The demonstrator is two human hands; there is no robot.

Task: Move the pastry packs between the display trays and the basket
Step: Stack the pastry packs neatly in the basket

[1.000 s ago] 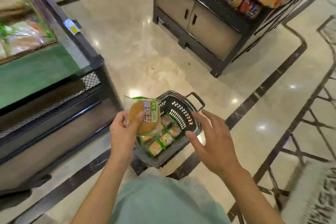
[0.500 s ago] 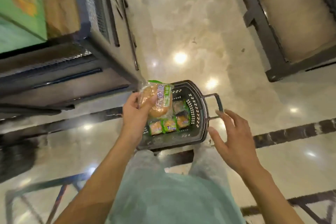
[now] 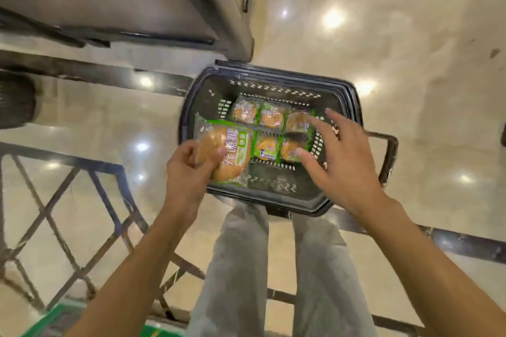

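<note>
A black plastic basket (image 3: 276, 78) stands on the floor right in front of my legs. Several small green-edged pastry packs (image 3: 269, 116) lie in rows on its bottom. My left hand (image 3: 189, 172) grips a larger clear pastry pack (image 3: 228, 149) with a golden bun and a green label, held over the basket's left side. My right hand (image 3: 342, 156) hovers open with spread fingers over the right side of the basket, just above the rightmost small packs; I cannot tell if it touches them.
The dark base of the display stand (image 3: 153, 8) fills the upper left, its corner almost at the basket's far rim. The basket's handle (image 3: 390, 156) sticks out to the right. Glossy marble floor with dark inlay lines surrounds everything.
My view has tilted down until the basket is straight below. The left hand has lowered the big pack to the basket's left side, and the right hand has moved in over the small packs.
</note>
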